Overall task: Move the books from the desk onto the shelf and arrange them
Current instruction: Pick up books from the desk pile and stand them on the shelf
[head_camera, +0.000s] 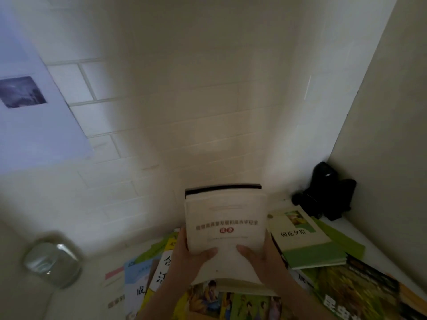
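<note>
Both hands grip a cream book at lower centre of the frame, held above the pile. Left hand clasps its left edge, thumb lying across the cover; right hand clasps the right edge, thumb likewise on the cover. The other fingers of both hands wrap behind the book and are mostly hidden. Cover is cream with a line of red text and a small red mark under it, too blurred to read. A second dark book seems to sit behind it, only its top edge showing.

Under and around the hands, a loose pile of books lies flat on the white bench, covers yellow, green, blue and white, overlapping. A green-and-white book lies just right of the held one, on top of other green covers. A dark green book sits at lower right.

Black object in the right corner where bench meets side panel, kind unclear. Blurred shiny metal cup-like thing at lower left. White tiled wall fills the upper frame; a pale sheet with a small dark picture is at upper left.
</note>
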`<state>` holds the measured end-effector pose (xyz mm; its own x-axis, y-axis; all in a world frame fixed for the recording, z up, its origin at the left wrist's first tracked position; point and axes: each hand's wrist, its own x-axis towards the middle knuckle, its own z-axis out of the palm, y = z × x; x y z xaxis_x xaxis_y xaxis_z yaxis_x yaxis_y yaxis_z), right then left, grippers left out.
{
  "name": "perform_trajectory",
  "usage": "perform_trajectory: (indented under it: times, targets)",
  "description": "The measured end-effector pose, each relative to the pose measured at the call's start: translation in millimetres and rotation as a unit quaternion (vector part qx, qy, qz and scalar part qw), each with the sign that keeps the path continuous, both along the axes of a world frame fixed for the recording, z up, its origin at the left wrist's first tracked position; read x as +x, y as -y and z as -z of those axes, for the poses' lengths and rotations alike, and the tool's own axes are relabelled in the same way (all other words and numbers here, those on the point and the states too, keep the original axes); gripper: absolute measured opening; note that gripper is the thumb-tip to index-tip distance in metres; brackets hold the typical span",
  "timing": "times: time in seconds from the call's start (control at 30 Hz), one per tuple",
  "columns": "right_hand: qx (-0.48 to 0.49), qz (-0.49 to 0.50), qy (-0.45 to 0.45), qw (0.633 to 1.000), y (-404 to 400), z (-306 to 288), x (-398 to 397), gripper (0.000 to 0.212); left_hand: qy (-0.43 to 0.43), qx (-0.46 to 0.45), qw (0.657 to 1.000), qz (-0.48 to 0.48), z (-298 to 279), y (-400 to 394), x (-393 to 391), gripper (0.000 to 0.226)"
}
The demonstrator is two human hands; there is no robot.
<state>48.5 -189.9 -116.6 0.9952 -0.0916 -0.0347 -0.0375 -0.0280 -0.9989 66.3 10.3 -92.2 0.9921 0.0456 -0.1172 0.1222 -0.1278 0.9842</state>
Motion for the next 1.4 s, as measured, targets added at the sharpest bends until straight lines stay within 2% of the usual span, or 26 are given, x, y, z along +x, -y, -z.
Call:
perform_trajectory:
  times: [0.17, 0.33, 0.43, 0.6, 0.77, 0.9, 1.07, 1.2, 1.3, 1.4]
  targets:
    - [-0.008, -0.102, 0.043, 0.994, -35, -81, -10, 0.058, 0.049, -0.016, 0.996, -0.069, -81, -51, -44, 0.062]
    - [-0.057, -0.216, 0.122, 0.967, -106, -176, -45, 0.049, 0.109, 0.009, 0.980, -0.167, -170, -123, -128, 0.056]
    - [-0.067, -0.288, 0.179, 0.938, -156, -230, -74, 0.044, 0.156, 0.028, 0.957, -0.242, -225, -160, -192, 0.052]
    - [-0.049, -0.355, 0.278, 0.891, -226, -316, -129, 0.049, 0.247, 0.098, 0.906, -0.330, -316, -205, -291, 0.060]
    - [-0.006, -0.392, 0.366, 0.844, -266, -412, -160, 0.048, 0.339, 0.110, 0.852, -0.384, -401, -226, -340, 0.075]
    - [0.008, -0.341, 0.437, 0.832, -294, -494, -150, 0.051, 0.425, 0.085, 0.815, -0.385, -464, -240, -330, 0.073]
    - [-0.022, -0.330, 0.461, 0.823, -333, -589, -93, 0.059, 0.477, 0.037, 0.795, -0.373, -530, -270, -267, 0.069]
    - [-0.048, -0.370, 0.413, 0.831, -366, -628, -40, 0.044, 0.469, 0.031, 0.803, -0.367, -564, -306, -207, 0.068]
    - [-0.086, -0.411, 0.354, 0.836, -395, -642, -10, 0.040, 0.453, 0.002, 0.810, -0.373, -570, -336, -172, 0.064]
    - [-0.131, -0.413, 0.339, 0.835, -427, -645, 6, 0.034, 0.443, -0.008, 0.808, -0.389, -566, -369, -147, 0.060]
